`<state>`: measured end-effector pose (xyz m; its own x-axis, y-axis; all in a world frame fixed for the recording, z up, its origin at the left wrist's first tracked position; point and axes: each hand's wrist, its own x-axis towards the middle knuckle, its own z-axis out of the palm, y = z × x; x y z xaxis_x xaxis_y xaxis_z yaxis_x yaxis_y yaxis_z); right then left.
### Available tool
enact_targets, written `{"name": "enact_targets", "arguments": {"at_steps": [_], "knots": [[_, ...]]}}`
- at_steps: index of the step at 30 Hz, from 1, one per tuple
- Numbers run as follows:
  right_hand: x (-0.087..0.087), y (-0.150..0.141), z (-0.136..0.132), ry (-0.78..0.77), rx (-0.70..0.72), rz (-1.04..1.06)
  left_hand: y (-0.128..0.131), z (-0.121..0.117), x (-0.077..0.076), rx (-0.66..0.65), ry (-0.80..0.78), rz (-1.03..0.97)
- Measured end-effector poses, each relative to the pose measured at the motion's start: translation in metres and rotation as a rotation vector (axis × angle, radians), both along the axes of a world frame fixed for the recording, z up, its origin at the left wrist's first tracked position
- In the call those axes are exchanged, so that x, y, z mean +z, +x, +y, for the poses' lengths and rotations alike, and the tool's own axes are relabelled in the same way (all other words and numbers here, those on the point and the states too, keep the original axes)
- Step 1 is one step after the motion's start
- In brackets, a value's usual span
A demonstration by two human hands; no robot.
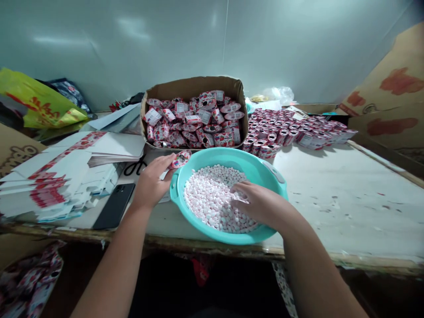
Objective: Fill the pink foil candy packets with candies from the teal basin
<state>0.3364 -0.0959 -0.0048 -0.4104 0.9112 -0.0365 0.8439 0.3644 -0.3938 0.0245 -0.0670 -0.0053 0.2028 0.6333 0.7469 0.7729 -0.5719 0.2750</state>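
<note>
My left hand (154, 180) is closed around a small pink-and-red printed carton (181, 159), an oval one with a hole in its end. The carton is at the upper left rim of a turquoise plastic basin (185, 218). Small white and pale pink tablet-like pieces (212, 198) fill much of the basin's bottom. Reaching in from the right, my right hand (256, 201) has its fingertips at the pieces, thumb and forefinger apart. I see nothing held between them, though its other fingers are partly hidden.
Behind the basin stands a cardboard box (195, 84) full of similar cartons. Many more stand upright, holes up, in rows (285, 128) to the right. Flat printed card sheets (56, 176), black scissors (135, 167) and a dark phone (115, 206) lie at left.
</note>
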Motion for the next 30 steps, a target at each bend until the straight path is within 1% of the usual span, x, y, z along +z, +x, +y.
{"name": "enact_targets", "arguments": {"at_steps": [3,5,8,11,14,16,18,20,22,24,26,28,30], "knots": [[-0.001,0.001,0.0,0.009,-0.008,-0.008,-0.012,0.006,-0.007,0.097,-0.026,-0.261],[-0.001,0.001,0.0,0.006,0.002,-0.016,-0.024,0.016,-0.01,0.122,-0.077,-0.451],[-0.003,0.002,0.001,0.015,0.046,-0.017,-0.045,0.035,-0.014,0.146,-0.09,-0.678],[-0.007,0.003,0.006,0.006,0.098,-0.032,-0.068,0.051,-0.021,0.134,-0.105,-0.788],[-0.015,0.005,0.01,-0.062,0.119,-0.091,-0.088,0.057,-0.034,0.082,-0.148,-0.853],[-0.022,0.009,0.013,-0.069,0.081,-0.124,-0.096,0.056,-0.042,0.055,-0.179,-0.871],[-0.029,0.013,0.015,-0.018,0.028,-0.14,-0.1,0.055,-0.048,0.034,-0.202,-0.863],[-0.035,0.017,0.017,0.028,0.0,-0.15,-0.103,0.054,-0.05,0.001,-0.213,-0.848],[-0.038,0.019,0.02,0.025,-0.002,-0.158,-0.105,0.053,-0.051,-0.032,-0.235,-0.825],[-0.039,0.021,0.023,-0.006,0.014,-0.147,-0.108,0.052,-0.051,-0.037,-0.292,-0.776],[-0.039,0.021,0.026,-0.06,0.065,-0.106,-0.112,0.05,-0.051,-0.022,-0.363,-0.716],[-0.038,0.021,0.028,-0.122,0.121,-0.07,-0.116,0.047,-0.053,-0.012,-0.45,-0.64],[-0.037,0.019,0.029,-0.164,0.146,-0.075,-0.12,0.045,-0.054,-0.02,-0.556,-0.593]]}}
